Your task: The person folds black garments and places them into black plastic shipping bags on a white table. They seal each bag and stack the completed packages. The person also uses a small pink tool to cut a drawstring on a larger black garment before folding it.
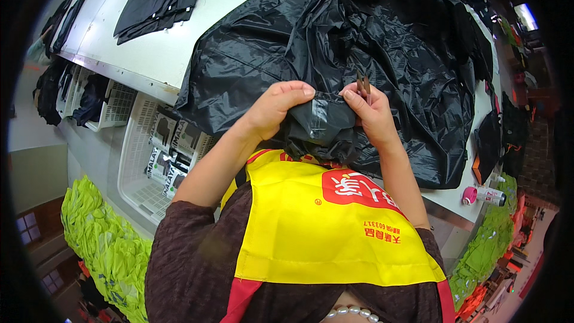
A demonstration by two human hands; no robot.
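Note:
A large sheet of shiny black fabric (251, 48) is spread in wrinkles over the white table in front of me. My left hand (274, 109) is closed, pinching a hem of a black fabric piece (326, 121) between thumb and fingers. Opposite it, my right hand (375, 118) grips the same hem by the thumb and fingertips. A pair of small thread snips (363, 84) is tucked in that right hand, blades pointing away from me. Below the hem the piece hangs bunched near my yellow apron (299, 227). Whether it joins the large sheet, I cannot tell.
Folded black garments (161, 3) lie on the white table (101, 30) at far left. Beneath its edge stands a white plastic basket (128, 167) with printed packages. Bright green fabric (101, 245) is heaped at lower left. A can (491, 196) rests near the right corner.

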